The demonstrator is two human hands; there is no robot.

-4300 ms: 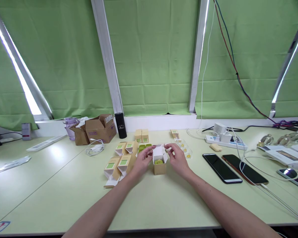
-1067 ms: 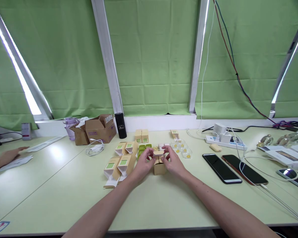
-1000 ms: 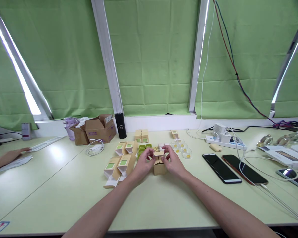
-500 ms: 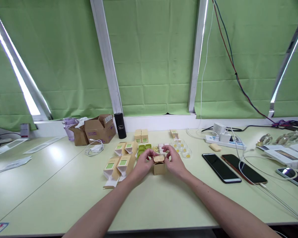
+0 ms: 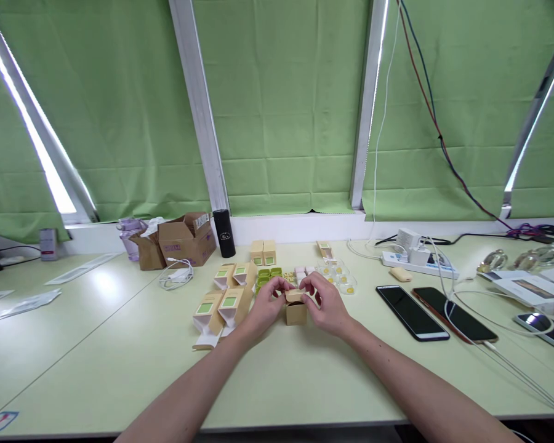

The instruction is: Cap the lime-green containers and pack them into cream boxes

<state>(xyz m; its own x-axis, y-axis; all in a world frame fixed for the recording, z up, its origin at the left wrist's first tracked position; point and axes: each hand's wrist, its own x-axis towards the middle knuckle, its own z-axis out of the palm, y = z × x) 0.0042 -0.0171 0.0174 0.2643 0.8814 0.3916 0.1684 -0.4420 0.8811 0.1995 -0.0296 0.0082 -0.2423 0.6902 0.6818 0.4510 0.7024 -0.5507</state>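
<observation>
A small kraft cardboard box [image 5: 296, 314] stands on the table in front of me, its top flap partly raised. My left hand [image 5: 271, 299] grips the box at its upper left side, fingers curled. On the other side, my right hand [image 5: 325, 303] pinches the flap at the top right. Several open kraft boxes with green labels [image 5: 229, 302] lie to the left of my left hand. Just behind my hands are green square containers [image 5: 264, 279], small yellow pieces [image 5: 288, 277], pinkish-white pieces [image 5: 300, 272] and clear plastic cups with yellow centres [image 5: 339, 275].
Two upright kraft boxes [image 5: 263, 253] and another small box [image 5: 325, 250] stand farther back. A brown carton [image 5: 184, 241], a black tumbler [image 5: 224, 234] and a white charger [image 5: 179, 274] are at left. Phones [image 5: 412, 312], a power strip [image 5: 420, 264] and loose cables occupy the right side.
My right hand has moved slightly left and closed in on the box's flap, which is tipped lower than before. The left hand stays on the box.
</observation>
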